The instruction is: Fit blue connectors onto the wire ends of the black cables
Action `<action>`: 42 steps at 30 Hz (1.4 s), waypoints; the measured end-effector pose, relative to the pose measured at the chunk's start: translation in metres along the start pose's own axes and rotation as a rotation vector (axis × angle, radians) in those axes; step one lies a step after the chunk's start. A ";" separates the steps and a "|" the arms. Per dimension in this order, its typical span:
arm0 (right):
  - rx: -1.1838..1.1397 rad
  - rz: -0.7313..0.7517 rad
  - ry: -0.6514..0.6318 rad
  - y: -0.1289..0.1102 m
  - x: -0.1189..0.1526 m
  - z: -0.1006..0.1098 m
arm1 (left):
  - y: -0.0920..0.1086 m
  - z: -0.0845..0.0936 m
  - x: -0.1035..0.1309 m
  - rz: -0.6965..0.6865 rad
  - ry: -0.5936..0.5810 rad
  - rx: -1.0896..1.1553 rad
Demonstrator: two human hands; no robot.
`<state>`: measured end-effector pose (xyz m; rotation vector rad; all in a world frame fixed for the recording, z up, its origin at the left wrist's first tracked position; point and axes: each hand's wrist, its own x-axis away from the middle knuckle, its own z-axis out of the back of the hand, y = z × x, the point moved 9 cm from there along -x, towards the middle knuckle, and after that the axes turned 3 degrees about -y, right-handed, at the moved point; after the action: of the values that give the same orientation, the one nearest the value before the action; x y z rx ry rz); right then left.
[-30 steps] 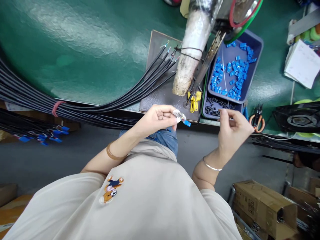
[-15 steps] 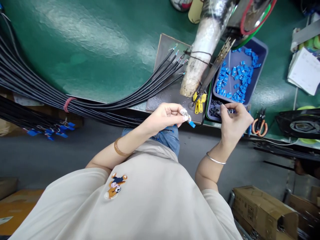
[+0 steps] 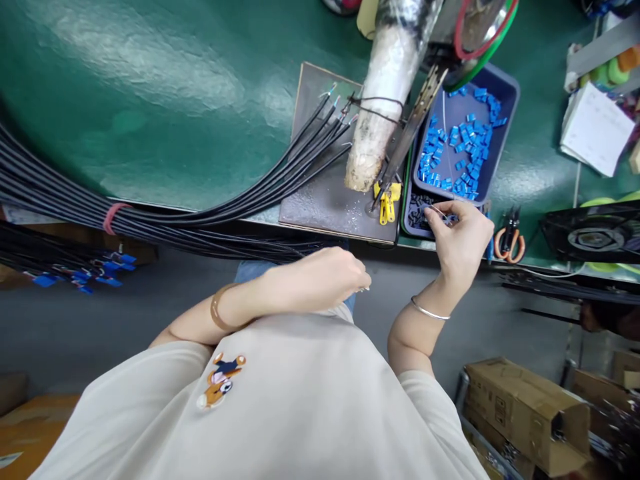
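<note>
My left hand [image 3: 327, 279] is closed in front of my shirt, below the bench edge; a small pale bit shows at its fingertips, and what it grips is hidden. My right hand [image 3: 463, 233] pinches a thin wire-like strand [image 3: 441, 213] over the front of a small bin of dark parts [image 3: 419, 212]. Behind that bin, a grey-blue tray [image 3: 509, 107] holds many blue connectors [image 3: 467, 141]. Black cables [image 3: 280, 173] with stripped ends rest on a dark board [image 3: 325, 213].
A wrapped white tube [image 3: 377, 113] hangs over the board, beside a yellow cutter [image 3: 387, 203]. Orange-handled pliers [image 3: 509, 243] and a black fan [image 3: 595, 233] are at the right. More cables with blue connectors [image 3: 107, 270] hang at the left.
My left hand has moved down and toward my body, and the blue connector at its fingertips is now out of sight. My right hand remains by the small bin. The whole view has shifted slightly.
</note>
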<state>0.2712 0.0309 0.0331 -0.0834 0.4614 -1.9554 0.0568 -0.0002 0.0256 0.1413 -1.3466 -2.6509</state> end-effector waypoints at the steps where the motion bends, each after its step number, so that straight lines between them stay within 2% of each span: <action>1: 0.006 0.005 -0.018 -0.002 -0.002 -0.001 | 0.002 -0.005 0.000 0.044 -0.007 -0.161; 3: 0.009 0.014 -0.063 -0.005 -0.005 -0.004 | 0.000 -0.014 0.000 0.124 -0.003 -0.298; 5: 0.012 0.027 -0.113 -0.007 -0.008 -0.008 | -0.015 -0.010 0.000 0.222 0.137 -0.225; 6: 0.012 0.037 -0.135 -0.008 -0.009 -0.011 | -0.025 -0.002 0.003 0.259 0.276 -0.107; 8: 0.009 0.062 -0.161 -0.010 -0.011 -0.015 | -0.052 0.015 0.015 0.319 0.597 0.270; 9: 0.004 0.071 -0.142 -0.012 -0.011 -0.014 | -0.066 0.017 0.021 0.342 0.706 0.481; 11: -0.049 0.060 -0.040 -0.014 -0.007 -0.006 | -0.083 0.013 0.023 0.339 0.782 0.850; 13: -0.214 0.019 0.096 -0.017 0.003 0.007 | -0.086 0.009 0.018 0.316 0.755 1.082; 15: -0.464 0.003 0.154 -0.023 0.019 0.013 | -0.083 0.008 0.015 0.314 0.717 1.183; 17: -0.628 0.028 0.104 -0.037 0.035 0.010 | -0.081 0.009 0.013 0.320 0.698 1.207; 22: -0.786 0.070 -0.062 -0.072 0.064 -0.016 | -0.077 0.018 0.009 0.270 0.706 1.164; 28: -0.862 0.020 -0.075 -0.076 0.069 -0.032 | -0.074 0.024 0.006 0.244 0.734 1.118; 42: -0.905 0.009 -0.041 -0.080 0.070 -0.029 | -0.076 0.023 0.008 0.224 0.729 1.033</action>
<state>0.1646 0.0042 0.0241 -0.6876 1.2794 -1.5913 0.0376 0.0602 -0.0222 0.8868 -2.0432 -1.2512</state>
